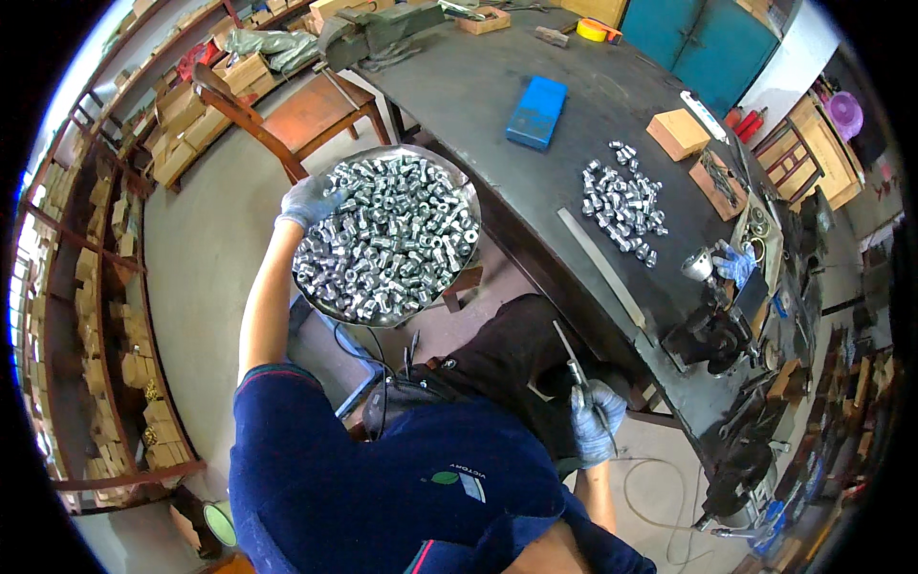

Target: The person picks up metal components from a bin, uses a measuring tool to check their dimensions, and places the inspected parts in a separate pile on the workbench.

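A round metal basin [316, 287] heaped with silvery nuts is gripped at its far-left rim by the gloved left hand [308, 201]; a thin metal tool [574, 368] is clasped in the right hand [595, 418]. Only a small batch of nuts [623, 203] is spread on the dark workbench [497, 86], so most seems left

My dark bench [497, 86] carries a blue box [536, 111], a scattered heap of metal nuts [623, 203], a wooden block [677, 133], a steel ruler [601, 268] and yellow tape [595, 30].
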### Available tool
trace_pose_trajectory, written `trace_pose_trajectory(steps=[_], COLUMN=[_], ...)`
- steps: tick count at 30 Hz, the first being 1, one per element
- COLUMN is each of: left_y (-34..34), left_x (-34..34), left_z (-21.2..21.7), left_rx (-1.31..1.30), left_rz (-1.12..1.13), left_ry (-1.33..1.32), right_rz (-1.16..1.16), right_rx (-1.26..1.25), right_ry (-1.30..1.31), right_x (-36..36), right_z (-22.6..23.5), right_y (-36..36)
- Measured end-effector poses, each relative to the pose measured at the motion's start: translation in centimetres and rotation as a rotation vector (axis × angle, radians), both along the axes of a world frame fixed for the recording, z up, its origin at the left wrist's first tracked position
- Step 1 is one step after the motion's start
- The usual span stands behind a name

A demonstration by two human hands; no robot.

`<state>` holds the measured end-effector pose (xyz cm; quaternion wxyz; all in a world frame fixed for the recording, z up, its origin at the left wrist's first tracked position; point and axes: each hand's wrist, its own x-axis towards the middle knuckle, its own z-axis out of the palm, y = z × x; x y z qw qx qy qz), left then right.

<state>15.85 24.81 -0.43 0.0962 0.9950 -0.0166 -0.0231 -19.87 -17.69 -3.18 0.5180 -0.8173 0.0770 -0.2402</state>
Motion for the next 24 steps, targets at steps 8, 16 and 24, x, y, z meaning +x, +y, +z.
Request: trace_pose_trajectory(steps=[8,16,24], left_y=[-1.2,-0.3,-11.6], left_x=[2.1,2.6,-6.5], left_z=[0.0,-0.2,4.0], left_rx=[0.072,-0.053,-1.534], left_rz=[0.037,-0.02,-0.256], left_ry=[0.147,0.006,0.185], right_rz=[-0.019,0.038,0.072], right_rx=[0.035,0.023,0.088], right_ry=[0.049,0.076,0.048], right_x=[-0.3,-0.6,0.2], right_z=[0.5,0.0,0.6], right_y=[0.7,0.3,0.4])
